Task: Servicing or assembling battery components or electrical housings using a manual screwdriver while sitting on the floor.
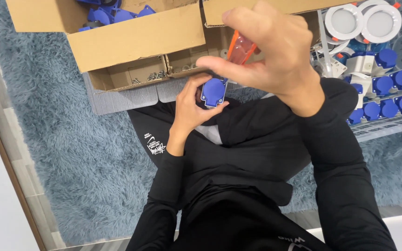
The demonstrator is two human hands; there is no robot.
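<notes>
Two hands at work over our lap: our left hand pinches a small, light, rigid blue socket cover by its edges, our right hand clasping an orange-handled screwdriver.

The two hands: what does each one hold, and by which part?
The left hand grips a blue socket cover by its lower edge and back. The right hand holds an orange-handled screwdriver by its handle.
</notes>
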